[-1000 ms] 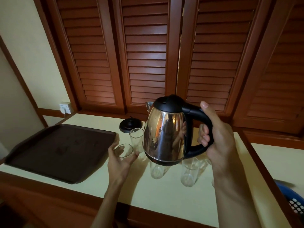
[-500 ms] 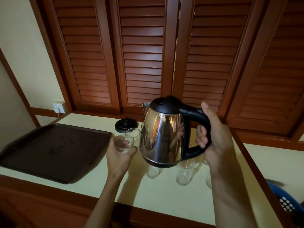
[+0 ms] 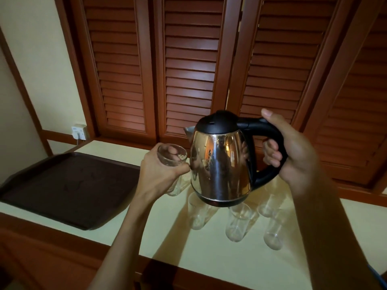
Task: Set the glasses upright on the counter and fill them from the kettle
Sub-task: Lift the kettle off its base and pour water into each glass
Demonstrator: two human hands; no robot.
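Observation:
My right hand (image 3: 293, 151) grips the black handle of a shiny steel kettle (image 3: 222, 164) and holds it in the air above the counter (image 3: 219, 252), its spout pointing left. My left hand (image 3: 161, 170) grips a clear glass (image 3: 172, 156), lifted off the counter and level with the kettle's body, just left of it. Several other clear glasses stand upright on the counter under and in front of the kettle, such as one (image 3: 196, 214), another (image 3: 237, 223) and a third (image 3: 274, 231). Part of another glass (image 3: 178, 186) shows below my left hand.
A dark brown tray (image 3: 69, 185) lies on the counter at the left. Louvred wooden shutters (image 3: 188, 65) close off the back. A wall socket (image 3: 78, 131) sits at the back left corner. The counter's wooden front edge (image 3: 62, 237) runs below the tray.
My left hand has lifted the glass off the counter up beside the kettle. The kettle has stayed raised in my right hand; the kettle's base is now hidden.

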